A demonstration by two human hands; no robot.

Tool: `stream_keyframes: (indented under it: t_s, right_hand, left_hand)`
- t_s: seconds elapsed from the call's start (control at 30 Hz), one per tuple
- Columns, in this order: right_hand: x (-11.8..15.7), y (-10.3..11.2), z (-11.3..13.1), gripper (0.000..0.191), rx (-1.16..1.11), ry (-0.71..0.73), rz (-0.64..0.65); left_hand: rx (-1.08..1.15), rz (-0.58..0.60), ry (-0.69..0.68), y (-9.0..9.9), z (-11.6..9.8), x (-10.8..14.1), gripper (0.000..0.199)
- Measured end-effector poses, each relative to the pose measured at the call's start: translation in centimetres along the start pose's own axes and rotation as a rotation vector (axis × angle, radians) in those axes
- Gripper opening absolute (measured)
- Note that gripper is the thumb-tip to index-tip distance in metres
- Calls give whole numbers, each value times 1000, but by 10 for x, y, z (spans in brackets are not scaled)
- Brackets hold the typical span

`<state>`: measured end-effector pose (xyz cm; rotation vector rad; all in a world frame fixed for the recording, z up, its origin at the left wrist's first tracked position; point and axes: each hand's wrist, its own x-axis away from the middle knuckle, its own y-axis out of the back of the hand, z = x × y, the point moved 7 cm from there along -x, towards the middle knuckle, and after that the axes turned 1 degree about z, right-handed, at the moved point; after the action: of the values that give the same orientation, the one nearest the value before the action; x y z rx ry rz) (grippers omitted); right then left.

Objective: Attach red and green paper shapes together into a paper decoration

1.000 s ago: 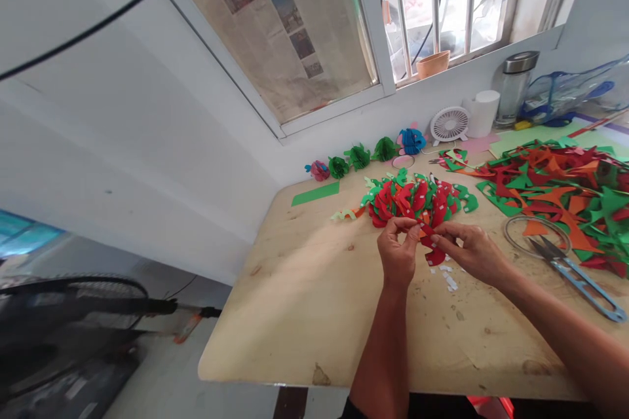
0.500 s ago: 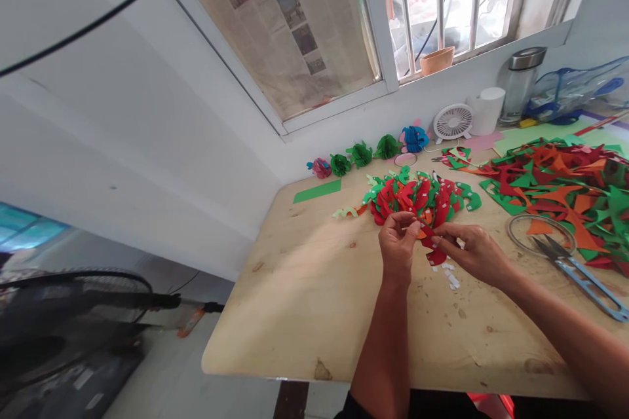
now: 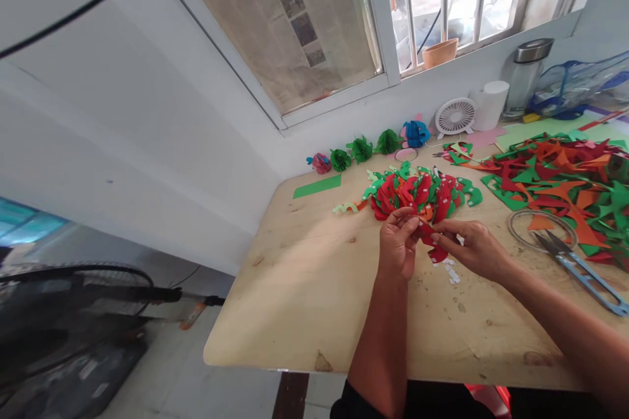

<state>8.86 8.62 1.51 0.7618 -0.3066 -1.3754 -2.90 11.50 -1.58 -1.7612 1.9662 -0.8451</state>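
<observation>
Between my two hands is a red paper cutout (image 3: 426, 233) with small white patches on it. My left hand (image 3: 399, 241) pinches its upper left end. With thumb and fingertips, my right hand (image 3: 464, 245) grips the right side. Part of the cutout hangs below the fingers. Just beyond my hands lies a pile of red and green paper cutouts (image 3: 407, 190), many with white patches. Small white paper bits (image 3: 452, 272) are scattered on the table below the right hand.
On the wooden table (image 3: 295, 301), scissors (image 3: 580, 272) and a ring (image 3: 515, 236) lie at right, near heaped paper scraps (image 3: 565, 183). Along the wall stand folded paper figures (image 3: 361, 150), a small white fan (image 3: 455, 116) and a glass bottle (image 3: 525, 78). A green strip (image 3: 317, 186) lies at left.
The left hand's thumb has shifted slightly on the red cutout, and both hands still grip it. The camera view has moved a little.
</observation>
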Motion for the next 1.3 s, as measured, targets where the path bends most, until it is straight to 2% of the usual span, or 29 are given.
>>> stream_keyframes:
  t_s: [0.1,0.37,0.53,0.67,1.0,1.3]
  right_hand:
    - [0,-1,0,27,-4,-3,10]
    - [-1,-1,-5,27,5,-20,17]
    - [-1,-1,-9,29,17,-47,16]
    - [-2,-1,-10,29,4,-51,8]
    - [-1,-2,-9,27,-4,-32,14]
    - [-4,-2,-12,31,-86,-51,46]
  left_hand:
    - [36,6,87,0,5,1,30]
    - [-119,-78,9,4,-1,-1,37]
    - [-300,-120,-54,3,-4,-1,36]
    - [-385,-122,-43,1,-3,1,35]
    - [-305,-83,-32,-1,-1,2,25]
    - [-234,-88,-47,-2,-4,2,35]
